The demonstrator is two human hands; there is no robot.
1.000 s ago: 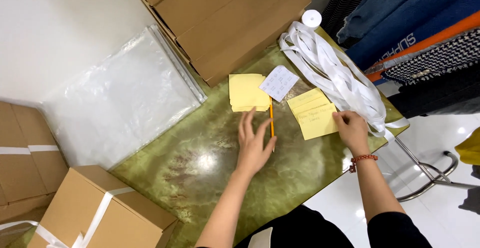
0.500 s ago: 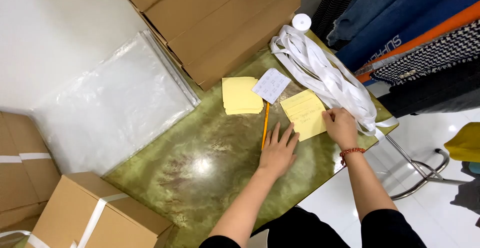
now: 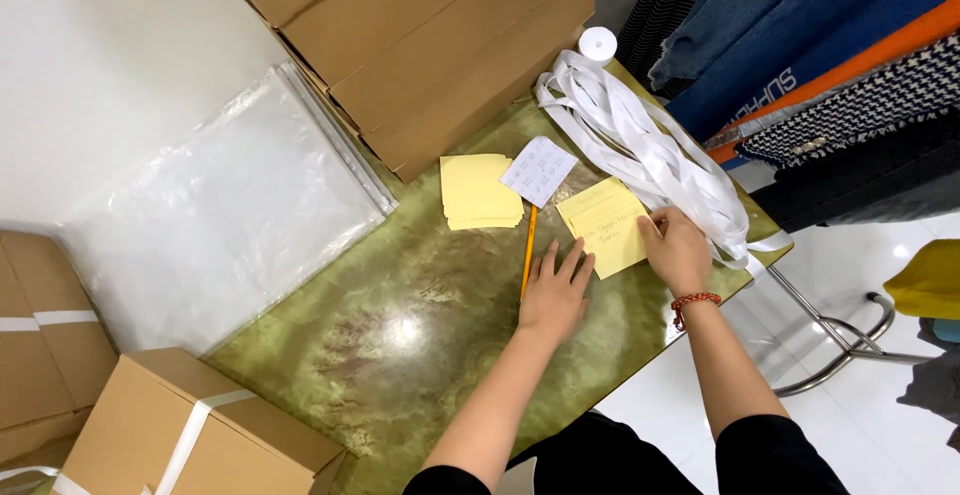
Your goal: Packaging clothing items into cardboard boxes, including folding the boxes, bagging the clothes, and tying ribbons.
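Note:
My left hand (image 3: 553, 295) lies flat on the green marbled table (image 3: 400, 345), fingers spread, beside an orange pencil (image 3: 527, 251). My right hand (image 3: 677, 248), with a red bead bracelet on the wrist, presses down on a yellow paper sheet (image 3: 603, 224) with faint handwriting. A stack of blank yellow sheets (image 3: 479, 191) lies further back. A small white printed slip (image 3: 539, 169) rests between the stack and the single sheet.
A tangle of white ribbon (image 3: 640, 145) and a white roll (image 3: 597, 43) lie at the table's right edge. Flat cardboard boxes (image 3: 430, 45) are stacked behind. Clear plastic bags (image 3: 210, 225) lie to the left, taped cartons (image 3: 180, 435) at the lower left, folded fabrics (image 3: 820, 65) on the right.
My left hand slid rightwards along the table, from left of the pencil to just beside the yellow sheet. My right hand stays on the sheet.

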